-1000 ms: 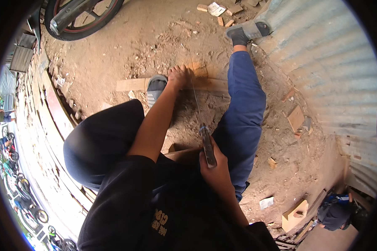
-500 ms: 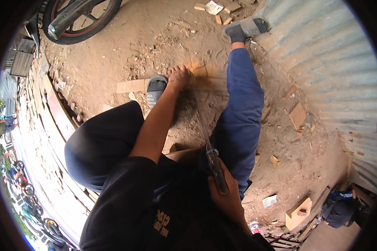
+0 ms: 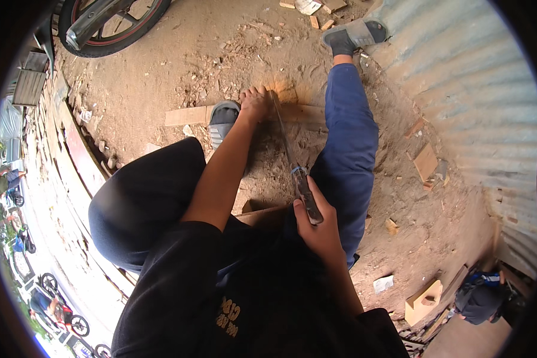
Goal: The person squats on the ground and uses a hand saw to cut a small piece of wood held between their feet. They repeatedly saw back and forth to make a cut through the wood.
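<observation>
Along the far left edge I see several motorbikes (image 3: 74, 319), too small and bent to count surely. Next, at the top, is one wheel (image 3: 138, 28) with a black tyre. One plank (image 3: 185, 116) lies on the ground in front of me, running from left of my foot to beside my blue-trousered leg (image 3: 351, 128). One grey sandal (image 3: 222, 122), on my left foot, rests on it. Just right of that, my left hand (image 3: 254, 103) lies on the plank, fingers spread over it. Close beside its fingers, the blade of one saw (image 3: 287, 143) crosses the plank, slanting back toward me. My right hand (image 3: 320, 224) is wrapped around its dark handle. Above, near the top edge, lie two small blocks (image 3: 314, 22). My second sandal (image 3: 369, 34) stands beside the one corrugated wall (image 3: 459, 101). Lower down are one white paper (image 3: 383, 283), then one person (image 3: 480, 303) in dark clothes.
</observation>
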`<control>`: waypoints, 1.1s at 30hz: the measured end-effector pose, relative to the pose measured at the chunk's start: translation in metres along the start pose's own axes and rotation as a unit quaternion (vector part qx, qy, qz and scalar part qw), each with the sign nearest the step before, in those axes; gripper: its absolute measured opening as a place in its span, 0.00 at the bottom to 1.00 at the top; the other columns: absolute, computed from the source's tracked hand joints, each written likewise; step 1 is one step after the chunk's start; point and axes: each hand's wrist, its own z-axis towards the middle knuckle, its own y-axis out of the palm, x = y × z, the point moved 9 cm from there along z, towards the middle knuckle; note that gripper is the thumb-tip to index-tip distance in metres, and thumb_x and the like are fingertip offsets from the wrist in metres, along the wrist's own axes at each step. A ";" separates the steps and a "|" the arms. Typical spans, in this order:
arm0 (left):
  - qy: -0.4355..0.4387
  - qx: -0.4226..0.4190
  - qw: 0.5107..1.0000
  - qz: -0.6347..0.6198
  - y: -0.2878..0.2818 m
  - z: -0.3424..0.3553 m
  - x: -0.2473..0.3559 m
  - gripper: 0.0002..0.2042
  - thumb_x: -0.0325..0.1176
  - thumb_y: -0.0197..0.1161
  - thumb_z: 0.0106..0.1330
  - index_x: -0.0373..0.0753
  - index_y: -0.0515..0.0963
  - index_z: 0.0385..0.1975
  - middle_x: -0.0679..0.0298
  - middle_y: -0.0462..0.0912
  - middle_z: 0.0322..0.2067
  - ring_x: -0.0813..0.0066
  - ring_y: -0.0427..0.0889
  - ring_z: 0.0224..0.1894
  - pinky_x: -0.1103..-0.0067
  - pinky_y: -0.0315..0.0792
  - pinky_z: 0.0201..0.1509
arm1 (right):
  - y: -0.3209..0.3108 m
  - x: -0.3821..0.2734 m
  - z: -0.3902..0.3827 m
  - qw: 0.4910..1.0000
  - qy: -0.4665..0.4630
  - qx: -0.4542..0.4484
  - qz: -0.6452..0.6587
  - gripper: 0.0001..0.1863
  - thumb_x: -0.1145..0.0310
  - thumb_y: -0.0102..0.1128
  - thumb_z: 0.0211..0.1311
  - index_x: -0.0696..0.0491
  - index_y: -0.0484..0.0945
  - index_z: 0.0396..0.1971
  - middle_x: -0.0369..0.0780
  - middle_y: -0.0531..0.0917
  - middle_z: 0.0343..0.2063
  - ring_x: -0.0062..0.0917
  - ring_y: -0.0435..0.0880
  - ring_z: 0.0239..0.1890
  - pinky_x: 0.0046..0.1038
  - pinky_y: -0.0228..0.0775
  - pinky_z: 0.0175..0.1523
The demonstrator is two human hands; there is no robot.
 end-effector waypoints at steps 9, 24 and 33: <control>-0.032 -0.037 0.998 -0.049 -0.010 -0.003 0.006 0.26 0.52 0.47 0.66 0.35 0.69 0.51 0.44 0.74 0.50 0.47 0.72 0.55 0.57 0.60 0.58 | -0.003 -0.027 -0.047 0.998 0.001 0.006 -0.065 0.30 0.75 0.55 0.63 0.63 0.60 0.64 0.54 0.82 0.40 0.31 0.84 0.40 0.28 0.73 0.45; 0.151 -0.336 0.930 0.012 -0.018 -0.008 0.040 0.28 0.23 0.70 0.39 0.39 0.80 0.48 0.53 0.75 0.56 0.56 0.74 0.59 0.64 0.72 0.55 | -0.015 -0.022 -0.031 0.998 0.051 0.014 -0.027 0.27 0.75 0.54 0.63 0.65 0.63 0.61 0.56 0.82 0.43 0.38 0.82 0.52 0.27 0.71 0.51; 0.113 -0.301 0.946 0.033 0.021 0.016 0.008 0.33 0.26 0.67 0.44 0.44 0.71 0.57 0.51 0.67 0.61 0.44 0.60 0.65 0.53 0.60 0.62 | -0.014 -0.017 -0.016 0.999 -0.024 0.013 -0.023 0.28 0.73 0.56 0.63 0.65 0.63 0.61 0.60 0.81 0.37 0.41 0.84 0.46 0.31 0.73 0.47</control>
